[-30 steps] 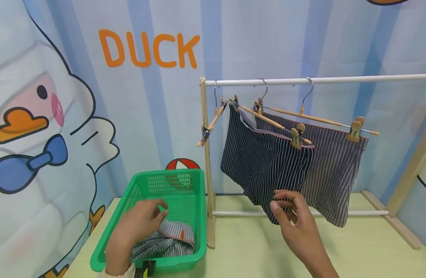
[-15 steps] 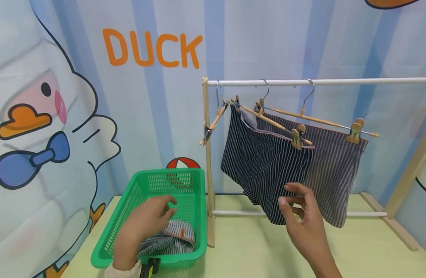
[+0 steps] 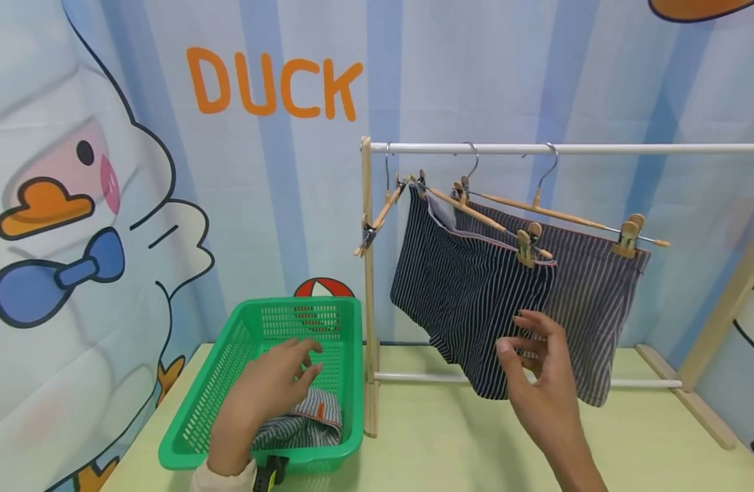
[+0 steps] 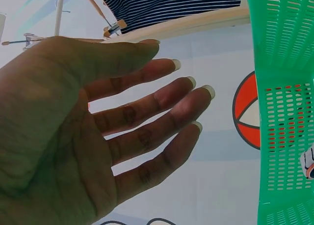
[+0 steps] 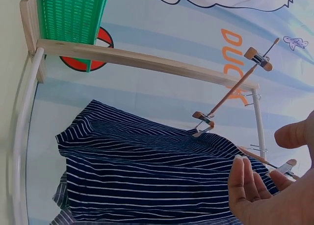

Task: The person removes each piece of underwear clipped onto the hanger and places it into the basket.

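My left hand [image 3: 268,389] hovers over the green basket [image 3: 355,383], its fingers loosely bent with nothing held. Below it in the basket lies a crumpled grey-and-white striped garment [image 3: 303,427] with a small orange tag, partly covered by the hand in the head view. In front of the navy striped shorts [image 3: 469,294], my right hand [image 3: 549,389] is raised with relaxed fingers, thumb apart and nothing in its grasp. Those shorts hang by their waistband from a clip hanger [image 3: 481,215]. Behind them, grey-purple striped shorts [image 3: 598,321] hang from a second clip hanger [image 3: 567,213].
A wooden rack with a white top rail [image 3: 647,148] spans the right side. On its left post [image 3: 369,287] side, a bare clip hanger [image 3: 385,208] hangs turned sideways. A lower white rod [image 3: 420,377] runs close above the pale table [image 3: 432,437]. A duck-print curtain [image 3: 278,205] stands behind.
My left hand has drifted right and slightly up over the basket. My right hand has moved right and up from the lower edge of the navy shorts. The garments stay where they were.
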Available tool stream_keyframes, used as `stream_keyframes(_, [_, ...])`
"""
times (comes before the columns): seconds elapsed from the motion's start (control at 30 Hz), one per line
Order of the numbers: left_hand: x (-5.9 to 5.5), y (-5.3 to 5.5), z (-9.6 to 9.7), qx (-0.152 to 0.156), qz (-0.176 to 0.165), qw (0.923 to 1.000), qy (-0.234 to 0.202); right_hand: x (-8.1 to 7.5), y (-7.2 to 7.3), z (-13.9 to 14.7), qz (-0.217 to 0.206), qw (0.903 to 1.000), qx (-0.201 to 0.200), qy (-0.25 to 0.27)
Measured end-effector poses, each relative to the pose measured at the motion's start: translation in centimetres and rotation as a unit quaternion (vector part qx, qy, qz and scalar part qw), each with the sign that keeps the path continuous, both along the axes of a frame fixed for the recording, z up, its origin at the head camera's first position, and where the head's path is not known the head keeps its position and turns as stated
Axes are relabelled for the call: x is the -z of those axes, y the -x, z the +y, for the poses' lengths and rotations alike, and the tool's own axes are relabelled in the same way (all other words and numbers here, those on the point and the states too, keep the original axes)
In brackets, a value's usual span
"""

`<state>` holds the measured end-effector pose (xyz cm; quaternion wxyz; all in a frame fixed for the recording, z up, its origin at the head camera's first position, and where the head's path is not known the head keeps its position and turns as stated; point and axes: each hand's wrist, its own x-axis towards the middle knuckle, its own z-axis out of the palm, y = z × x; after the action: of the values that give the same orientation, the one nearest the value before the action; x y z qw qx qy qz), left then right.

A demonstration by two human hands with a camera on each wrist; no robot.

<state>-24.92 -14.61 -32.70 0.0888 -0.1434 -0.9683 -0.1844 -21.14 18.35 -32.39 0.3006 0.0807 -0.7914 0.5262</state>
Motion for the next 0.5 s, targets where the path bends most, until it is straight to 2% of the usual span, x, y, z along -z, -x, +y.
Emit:
stream_keyframes(0.2, [0.1,-0.1,0.6,0.021,0.015,0.9996,-0.008,-0.9,0.0,0.2,-0.007,0.9994,0.034,-0.005])
stream_keyframes(0.5, [0.1,-0.2,1.3,0.032,0.006,0.9994,-0.014,-2.0,0.2,0.8,0.007,0.9981,0.061,-0.012])
